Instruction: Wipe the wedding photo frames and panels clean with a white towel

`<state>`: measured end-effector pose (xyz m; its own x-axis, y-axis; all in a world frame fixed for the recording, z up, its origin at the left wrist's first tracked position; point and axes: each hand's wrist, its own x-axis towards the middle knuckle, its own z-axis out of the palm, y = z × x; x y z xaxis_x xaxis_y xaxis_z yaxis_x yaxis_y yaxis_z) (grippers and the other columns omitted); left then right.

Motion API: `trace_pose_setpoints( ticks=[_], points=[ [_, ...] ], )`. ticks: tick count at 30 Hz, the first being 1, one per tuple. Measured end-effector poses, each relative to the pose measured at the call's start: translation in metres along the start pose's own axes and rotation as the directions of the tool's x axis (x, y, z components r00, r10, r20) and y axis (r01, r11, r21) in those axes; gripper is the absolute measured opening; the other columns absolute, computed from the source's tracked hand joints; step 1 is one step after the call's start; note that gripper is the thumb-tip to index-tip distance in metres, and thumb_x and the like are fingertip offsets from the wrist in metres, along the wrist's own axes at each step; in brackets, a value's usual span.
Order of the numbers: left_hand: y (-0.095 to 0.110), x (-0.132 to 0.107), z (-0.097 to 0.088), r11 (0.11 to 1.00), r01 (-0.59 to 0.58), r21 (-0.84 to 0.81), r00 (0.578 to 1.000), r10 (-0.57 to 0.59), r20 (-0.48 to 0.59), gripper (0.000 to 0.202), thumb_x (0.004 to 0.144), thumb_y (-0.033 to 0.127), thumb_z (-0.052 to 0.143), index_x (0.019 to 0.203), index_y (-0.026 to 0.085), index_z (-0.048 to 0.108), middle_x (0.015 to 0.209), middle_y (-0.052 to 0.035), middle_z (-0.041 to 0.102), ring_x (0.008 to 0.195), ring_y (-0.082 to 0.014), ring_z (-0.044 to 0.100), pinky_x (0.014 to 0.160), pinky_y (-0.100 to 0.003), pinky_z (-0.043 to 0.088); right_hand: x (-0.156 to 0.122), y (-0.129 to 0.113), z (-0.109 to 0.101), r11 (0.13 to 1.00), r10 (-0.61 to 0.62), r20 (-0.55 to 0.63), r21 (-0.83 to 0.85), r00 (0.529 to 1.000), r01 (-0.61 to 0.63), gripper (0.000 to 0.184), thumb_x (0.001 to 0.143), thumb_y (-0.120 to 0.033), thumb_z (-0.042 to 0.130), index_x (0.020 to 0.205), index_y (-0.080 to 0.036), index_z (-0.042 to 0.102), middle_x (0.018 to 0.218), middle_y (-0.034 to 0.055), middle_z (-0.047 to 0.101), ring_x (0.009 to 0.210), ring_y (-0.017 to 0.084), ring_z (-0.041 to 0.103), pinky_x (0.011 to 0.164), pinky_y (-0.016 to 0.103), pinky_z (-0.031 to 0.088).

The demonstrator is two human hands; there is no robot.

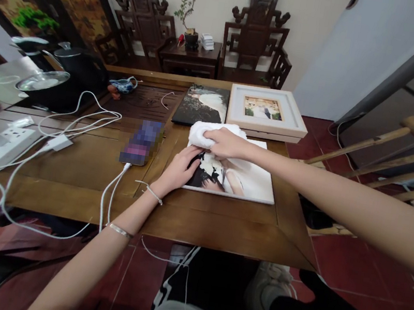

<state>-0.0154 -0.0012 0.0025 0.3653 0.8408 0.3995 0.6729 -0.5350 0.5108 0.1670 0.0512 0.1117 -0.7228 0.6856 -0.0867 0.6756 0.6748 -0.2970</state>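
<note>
A frameless photo print [246, 179] lies flat on the wooden table [219, 225] in front of me. My left hand [178, 170] rests on the print's left edge, fingers flat and spread, holding it down. My right hand [225, 142] is closed on a white cloth [201, 133] and presses it on the print's far left corner. Bracelets circle my left wrist and forearm.
A white-framed photo [266, 112] and a dark print [201, 104] lie further back. A phone [141, 142] on a white cable sits left of my hand. Power strips [5, 141], loose cables, and kettles [46, 80] crowd the left. A bamboo chair [407, 155] stands right.
</note>
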Motion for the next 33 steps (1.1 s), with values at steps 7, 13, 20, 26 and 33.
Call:
trace_pose_setpoints(
  ticks=[7,13,20,26,33],
  points=[
    [-0.001,-0.002,0.002,0.999,-0.017,-0.043,1.0,0.017,-0.009,0.042,0.098,0.026,0.043,0.137,0.015,0.054,0.151,-0.0127,0.049,0.143,-0.0236,0.042,0.121,-0.047,0.031,-0.062,0.054,-0.001,0.997,0.069,-0.053,0.018,0.996,-0.069,0.012,0.068,-0.011,0.046,0.075,-0.021,0.045,0.077,0.0056,0.058,0.075,0.021,0.054,0.066,0.029,0.034],
    [0.001,-0.002,0.002,0.998,0.006,-0.058,1.0,-0.006,-0.009,0.043,0.097,0.024,0.043,0.139,0.018,0.054,0.152,-0.0114,0.048,0.144,-0.024,0.04,0.121,-0.049,0.03,-0.117,0.069,0.021,0.985,0.14,-0.072,-0.094,0.988,-0.146,0.021,0.067,-0.009,0.044,0.082,-0.019,0.055,0.092,0.0128,0.068,0.088,0.028,0.063,0.078,0.038,0.046],
    [0.0,-0.001,0.001,0.999,0.0,-0.041,1.0,-0.001,-0.005,0.044,0.098,0.027,0.042,0.139,0.017,0.053,0.151,-0.012,0.048,0.144,-0.0244,0.041,0.121,-0.049,0.031,-0.178,0.012,0.064,0.996,0.029,-0.083,-0.078,0.996,-0.035,0.039,0.066,0.001,0.044,0.093,-0.019,0.064,0.156,0.0111,0.041,0.147,0.036,0.026,0.11,0.069,0.028],
    [-0.002,-0.002,0.001,0.999,-0.014,-0.048,1.0,0.014,-0.003,0.043,0.098,0.028,0.043,0.139,0.019,0.053,0.152,-0.0103,0.048,0.144,-0.0246,0.041,0.121,-0.051,0.031,-0.189,-0.031,0.059,1.0,-0.006,0.046,0.022,0.999,0.005,0.047,0.063,0.005,0.044,0.097,-0.02,0.066,0.154,0.0101,0.044,0.146,0.034,0.029,0.111,0.069,0.028],
    [-0.002,-0.001,-0.001,0.999,-0.017,-0.035,1.0,0.017,-0.005,0.042,0.098,0.028,0.043,0.138,0.017,0.054,0.15,-0.0122,0.05,0.143,-0.0242,0.042,0.121,-0.051,0.031,-0.142,0.011,0.03,0.995,0.083,0.003,-0.048,0.997,-0.083,0.036,0.067,0.0,0.046,0.093,-0.017,0.064,0.124,0.018,0.064,0.117,0.031,0.058,0.093,0.044,0.045]
  ],
)
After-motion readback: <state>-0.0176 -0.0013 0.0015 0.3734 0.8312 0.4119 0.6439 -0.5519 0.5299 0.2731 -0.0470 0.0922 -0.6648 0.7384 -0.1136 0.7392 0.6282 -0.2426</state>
